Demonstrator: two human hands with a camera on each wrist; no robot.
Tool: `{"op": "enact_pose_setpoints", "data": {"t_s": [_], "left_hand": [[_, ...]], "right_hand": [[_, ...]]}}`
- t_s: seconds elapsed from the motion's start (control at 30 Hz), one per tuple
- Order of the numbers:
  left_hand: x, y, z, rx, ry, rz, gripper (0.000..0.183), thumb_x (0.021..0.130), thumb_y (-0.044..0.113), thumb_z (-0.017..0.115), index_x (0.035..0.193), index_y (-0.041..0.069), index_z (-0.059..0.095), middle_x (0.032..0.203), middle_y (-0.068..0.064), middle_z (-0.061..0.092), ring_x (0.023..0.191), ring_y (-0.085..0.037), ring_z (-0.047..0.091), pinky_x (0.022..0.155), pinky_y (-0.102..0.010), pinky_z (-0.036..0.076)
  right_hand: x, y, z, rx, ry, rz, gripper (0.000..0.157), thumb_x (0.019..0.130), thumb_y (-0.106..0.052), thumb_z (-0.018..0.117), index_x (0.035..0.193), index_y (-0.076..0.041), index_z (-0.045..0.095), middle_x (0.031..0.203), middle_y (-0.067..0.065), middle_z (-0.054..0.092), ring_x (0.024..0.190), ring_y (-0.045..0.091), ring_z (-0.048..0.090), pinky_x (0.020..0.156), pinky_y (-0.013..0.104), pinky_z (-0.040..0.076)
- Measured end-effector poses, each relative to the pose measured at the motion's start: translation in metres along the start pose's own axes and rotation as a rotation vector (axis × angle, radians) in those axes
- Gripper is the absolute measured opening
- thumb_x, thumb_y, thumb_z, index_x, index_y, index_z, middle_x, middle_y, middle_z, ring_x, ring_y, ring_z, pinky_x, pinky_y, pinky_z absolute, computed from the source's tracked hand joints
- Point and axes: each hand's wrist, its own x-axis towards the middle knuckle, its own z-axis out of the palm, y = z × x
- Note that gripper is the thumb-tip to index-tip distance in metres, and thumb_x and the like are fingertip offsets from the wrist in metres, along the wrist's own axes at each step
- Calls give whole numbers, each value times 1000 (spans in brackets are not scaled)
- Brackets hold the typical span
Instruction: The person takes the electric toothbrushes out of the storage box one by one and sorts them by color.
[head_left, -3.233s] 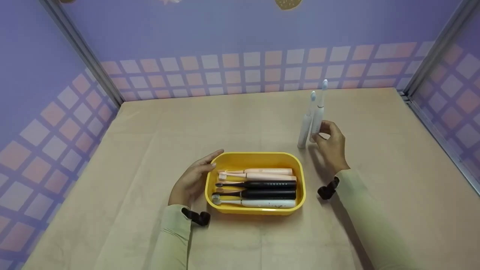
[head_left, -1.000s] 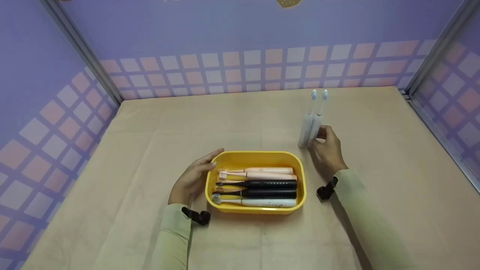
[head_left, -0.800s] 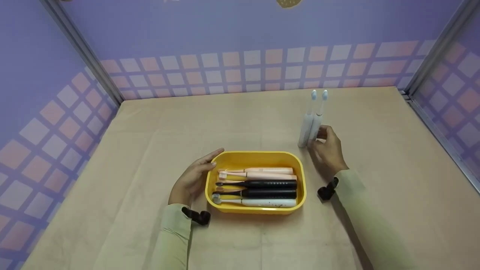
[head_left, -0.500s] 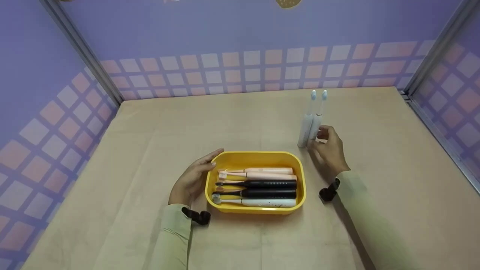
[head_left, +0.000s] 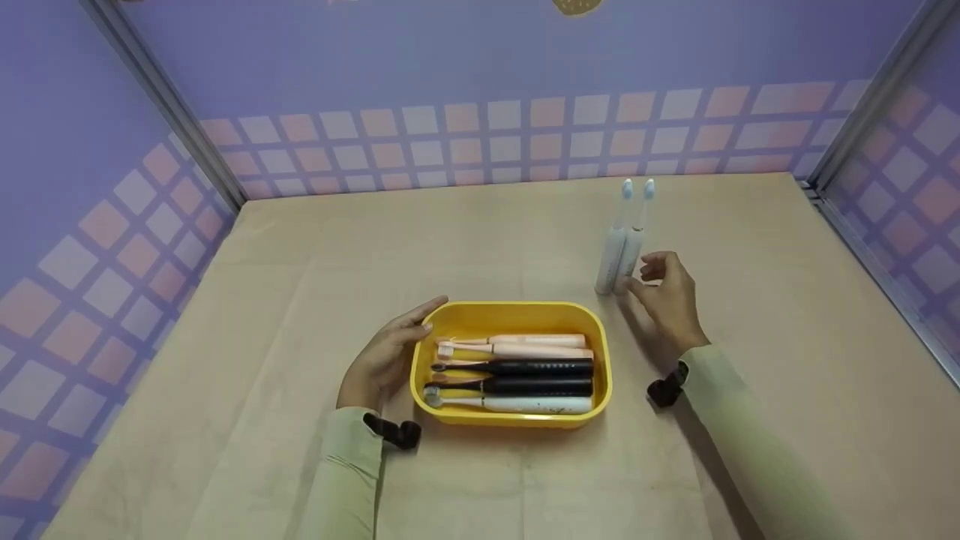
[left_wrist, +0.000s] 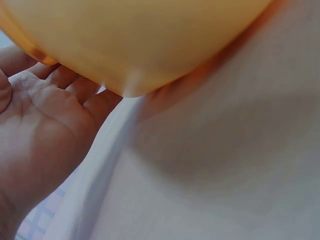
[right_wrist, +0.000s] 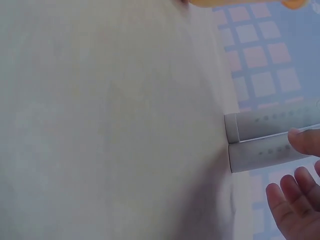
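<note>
My left hand (head_left: 381, 358) holds the left end of a yellow storage box (head_left: 517, 422), its thumb over the rim and its other fingers along the outside. In the left wrist view, the box wall hides the fingertips. Inside lie pink electric toothbrushes (head_left: 541, 350), black ones (head_left: 540, 387) and a white one (head_left: 536, 405). Two white electric toothbrushes, a left one (head_left: 611, 259) and a right one (head_left: 631, 251), stand upright side by side behind the box. My right hand (head_left: 670, 300) is beside the right one, thumb at its handle, other fingers spread away from it.
A beige cloth (head_left: 375, 247) covers the table. Purple panels with pink and white squares (head_left: 461, 120) enclose the back and sides, joined by metal posts (head_left: 161, 97). Black wrist cameras (head_left: 660, 386) sit on both sleeves.
The right white toothbrush has come down from a raised position to stand next to the left one. My right hand has loosened from it and shifted slightly right. The left hand stays put.
</note>
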Motion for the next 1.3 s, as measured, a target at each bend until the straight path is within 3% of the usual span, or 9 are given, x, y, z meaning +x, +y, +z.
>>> {"op": "enact_pose_setpoints", "data": {"t_s": [0.17, 0.4, 0.7, 0.93, 1.17, 1.3], "left_hand": [[0, -1, -1, 16, -6, 2, 57, 101, 14, 44, 155, 15, 22, 143, -9, 47, 127, -22, 51, 102, -31, 47], [1, -1, -1, 9, 21, 1, 53, 100, 15, 47, 151, 20, 33, 141, -8, 49, 127, -21, 51, 105, -32, 45], [-1, -1, 2, -11, 17, 8, 52, 101, 14, 45, 151, 20, 33, 148, -10, 41, 132, -24, 46, 107, -32, 42], [0, -1, 1, -6, 14, 4, 55, 101, 14, 45, 153, 17, 27, 144, -9, 45, 128, -22, 50, 105, -31, 45], [1, -2, 1, -1, 32, -4, 56, 100, 15, 46, 153, 16, 27, 144, -10, 45, 130, -23, 48, 106, -32, 44], [1, -2, 2, 6, 28, -4, 56, 101, 15, 46, 153, 16, 27, 146, -10, 43, 131, -24, 47, 107, -32, 43]], "right_hand": [[-4, -2, -1, -25, -1, -6, 38, 89, -11, 67, 121, -1, 49, 109, 15, 56, 98, 22, 54, 72, 13, 46], [-12, -12, -3, -41, 12, -164, 28, 89, -8, 67, 112, 1, 55, 97, 12, 59, 90, 16, 54, 77, 12, 44], [-24, -35, -3, -26, -28, -322, 21, 86, -7, 71, 104, 2, 64, 91, 13, 65, 82, 13, 57, 71, 7, 46], [-32, -55, -3, -31, -150, -387, 23, 84, -8, 72, 106, 0, 67, 91, 11, 67, 83, 16, 61, 71, 12, 51], [-41, -72, 2, -36, -355, -428, 26, 86, -12, 71, 110, -4, 67, 93, 9, 69, 84, 19, 64, 77, 35, 56], [-45, -80, 4, -72, -474, -430, 28, 87, -15, 71, 111, -4, 67, 98, 11, 69, 89, 21, 65, 80, 40, 57]]}}
